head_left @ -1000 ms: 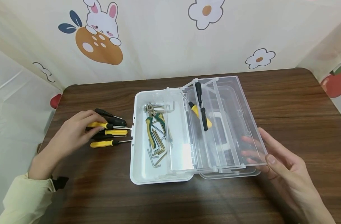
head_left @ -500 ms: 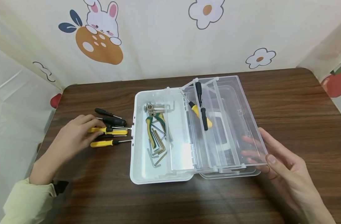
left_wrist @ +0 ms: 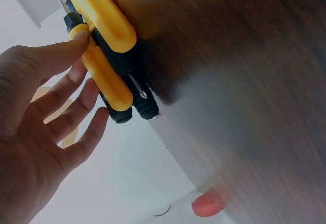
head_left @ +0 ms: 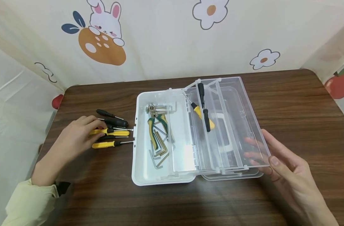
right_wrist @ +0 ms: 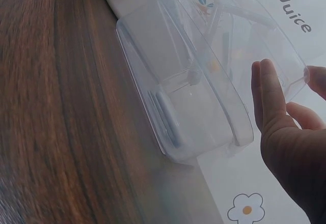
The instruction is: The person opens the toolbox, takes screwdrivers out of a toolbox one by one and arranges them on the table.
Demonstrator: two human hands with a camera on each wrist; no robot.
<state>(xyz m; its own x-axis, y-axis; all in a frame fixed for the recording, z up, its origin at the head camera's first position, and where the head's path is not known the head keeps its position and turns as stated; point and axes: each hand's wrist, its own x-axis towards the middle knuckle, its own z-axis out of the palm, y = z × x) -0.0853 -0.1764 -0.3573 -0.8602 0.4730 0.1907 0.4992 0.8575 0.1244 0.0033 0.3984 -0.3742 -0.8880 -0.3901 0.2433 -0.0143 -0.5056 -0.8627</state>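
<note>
My left hand (head_left: pixel 74 138) pinches a yellow-handled screwdriver (left_wrist: pixel 107 76) between thumb and fingers, over a row of loose screwdrivers left of the white toolbox (head_left: pixel 140 153). Beside it lie a black screwdriver (head_left: pixel 115 122) and other yellow and black ones, partly covered. My right hand (head_left: pixel 293 174) grips the near right corner of a clear divided tray (head_left: pixel 252 135), thumb on top and fingers beneath. The tray is swung out to the right over the clear lid. In it lie a yellow-handled screwdriver (head_left: pixel 198 110) and two black ones, one of them a black screwdriver (head_left: pixel 206 121).
Inside the toolbox are green-and-yellow pliers (head_left: pixel 152 133) and several hex keys (head_left: pixel 159 144). The clear lid (right_wrist: pixel 204 127) lies open on the wooden table (head_left: pixel 160 204). A printed curtain (head_left: pixel 160 47) hangs behind the table's far edge.
My left hand has moved slightly toward me with the yellow-handled screwdriver, which now overlaps another yellow handle. My right hand and the tray have stayed in place.
</note>
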